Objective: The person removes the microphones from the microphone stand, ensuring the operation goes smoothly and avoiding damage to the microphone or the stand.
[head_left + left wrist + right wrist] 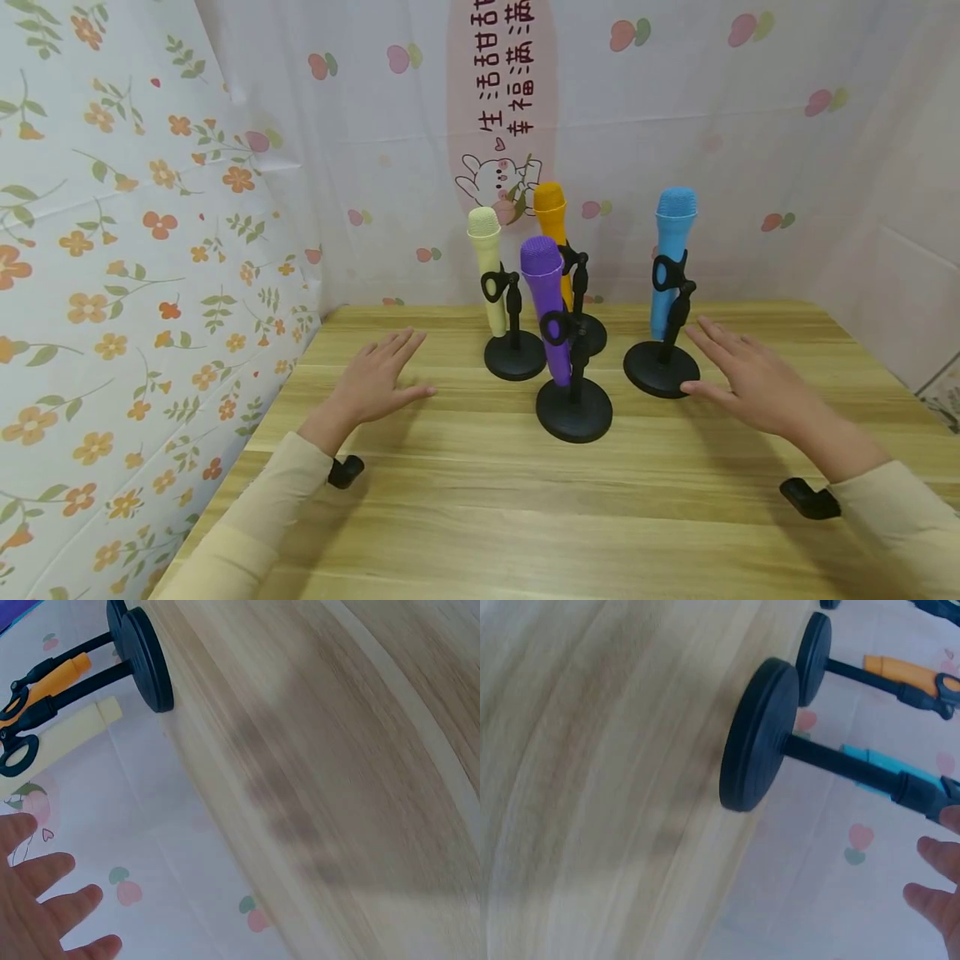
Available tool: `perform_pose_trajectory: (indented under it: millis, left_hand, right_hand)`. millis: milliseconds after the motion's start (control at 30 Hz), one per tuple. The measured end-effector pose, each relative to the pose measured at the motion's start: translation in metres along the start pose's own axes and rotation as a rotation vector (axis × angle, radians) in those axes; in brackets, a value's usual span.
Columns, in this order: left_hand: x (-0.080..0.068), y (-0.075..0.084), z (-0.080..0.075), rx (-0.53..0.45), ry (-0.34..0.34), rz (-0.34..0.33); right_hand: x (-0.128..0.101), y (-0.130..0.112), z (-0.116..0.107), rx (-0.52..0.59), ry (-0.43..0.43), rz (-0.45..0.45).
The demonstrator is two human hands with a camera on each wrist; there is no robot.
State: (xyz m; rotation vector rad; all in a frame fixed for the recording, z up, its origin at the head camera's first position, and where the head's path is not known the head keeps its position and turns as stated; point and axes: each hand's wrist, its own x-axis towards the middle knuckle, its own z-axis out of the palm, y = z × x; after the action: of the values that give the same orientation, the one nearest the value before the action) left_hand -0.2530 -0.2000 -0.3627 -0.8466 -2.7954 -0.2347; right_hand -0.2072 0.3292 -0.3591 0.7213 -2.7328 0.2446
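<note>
Four toy microphones stand upright in black round-based stands on the wooden table: cream, orange, purple and blue. My left hand is palm down with straight fingers, left of the cream microphone's base, and holds nothing. My right hand is likewise flat and empty, its thumb close beside the blue microphone's base. In the left wrist view my fingers show below the cream microphone. The right wrist view has the blue stand's base and my fingertips.
Floral and pink printed sheets wall in the table on the left, back and right. The purple microphone's base stands nearest me, between my hands. The table's left edge runs close to my left forearm.
</note>
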Motion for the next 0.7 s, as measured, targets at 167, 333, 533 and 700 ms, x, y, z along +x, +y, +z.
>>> perform_pose_trajectory:
  millis: [167,333,533,700]
  left_hand:
    - [0.005,0.006,0.002,-0.085,0.109,0.050]
    - [0.010,0.016,0.003,-0.197,0.178,0.067]
    - [0.015,0.028,0.006,-0.336,0.174,0.056]
    - [0.020,0.039,0.007,-0.429,0.172,0.064]
  right_hand:
    - [0.006,-0.010,0.005,0.030,0.055,-0.014]
    - [0.011,-0.019,0.010,0.091,0.111,-0.017]
    - [0.015,-0.030,0.018,0.201,0.160,-0.053]
    - [0.019,-0.036,0.024,0.283,0.185,-0.037]
